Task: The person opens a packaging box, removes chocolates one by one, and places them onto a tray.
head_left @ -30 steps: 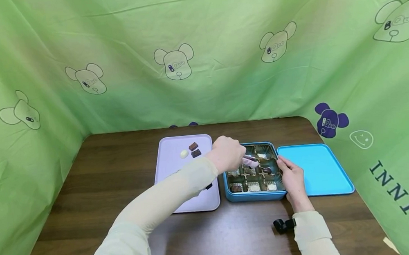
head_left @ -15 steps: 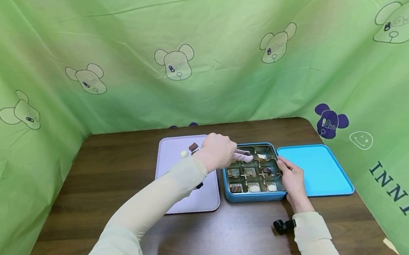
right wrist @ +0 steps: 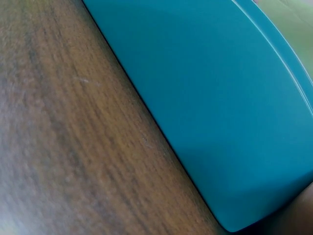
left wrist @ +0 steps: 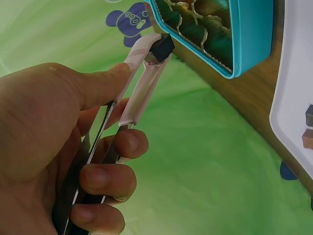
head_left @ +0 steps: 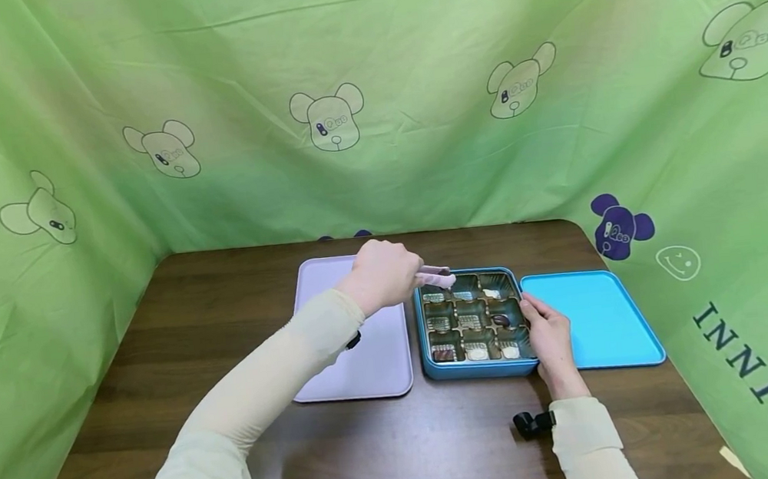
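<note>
Pinching a dark chocolate piece (left wrist: 162, 47) between pink-tipped tongs (left wrist: 139, 93), the left hand (head_left: 382, 273) grips the tongs with thumb and curled fingers, centre of the head frame. The piece hangs above the far left corner of the blue tin (head_left: 480, 371), just past its rim. Tin holds a gold compartment insert (head_left: 472, 313) with several chocolates in it. Right hand (head_left: 547, 335) rests against the tin's right edge, fingers lightly bent along the wall. Blue lid (head_left: 596, 319) lies flat just right of the tin. Lilac tray (head_left: 368, 364) sits left of it. All on the dark wood bench (head_left: 225, 324), green printed cloth (head_left: 368, 79) behind.
</note>
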The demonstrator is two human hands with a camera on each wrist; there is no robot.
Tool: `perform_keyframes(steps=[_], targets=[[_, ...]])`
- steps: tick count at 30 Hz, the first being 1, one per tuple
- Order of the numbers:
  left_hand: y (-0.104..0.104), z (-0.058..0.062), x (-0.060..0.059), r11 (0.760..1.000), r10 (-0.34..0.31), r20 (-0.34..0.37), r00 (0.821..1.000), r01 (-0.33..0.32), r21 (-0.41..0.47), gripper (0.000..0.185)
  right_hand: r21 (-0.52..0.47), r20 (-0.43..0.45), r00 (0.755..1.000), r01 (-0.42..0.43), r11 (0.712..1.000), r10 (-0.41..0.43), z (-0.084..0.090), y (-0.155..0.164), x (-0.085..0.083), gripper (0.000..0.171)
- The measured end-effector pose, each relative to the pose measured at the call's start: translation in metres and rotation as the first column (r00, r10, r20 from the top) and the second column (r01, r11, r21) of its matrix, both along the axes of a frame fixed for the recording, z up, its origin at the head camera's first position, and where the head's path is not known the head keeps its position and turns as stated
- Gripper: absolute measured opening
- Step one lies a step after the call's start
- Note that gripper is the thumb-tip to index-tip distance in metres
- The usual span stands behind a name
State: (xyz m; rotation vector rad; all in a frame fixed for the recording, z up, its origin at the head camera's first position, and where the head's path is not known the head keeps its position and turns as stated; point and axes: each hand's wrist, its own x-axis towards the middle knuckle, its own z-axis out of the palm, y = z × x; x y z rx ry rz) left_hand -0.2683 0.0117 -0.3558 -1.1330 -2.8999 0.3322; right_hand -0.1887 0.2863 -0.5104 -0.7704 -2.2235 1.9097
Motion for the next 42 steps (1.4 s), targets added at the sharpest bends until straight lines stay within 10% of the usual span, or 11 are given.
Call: perform_keyframes(steps=[42], targets=[[-0.048,0.012,-0.007,0.989,0.119,-0.005,0.993,-0.118,0.086,0.03,0.007,-0.006,1.0,-0.008,1.0,0.008,0.002,-0.001,0.001,0.051]])
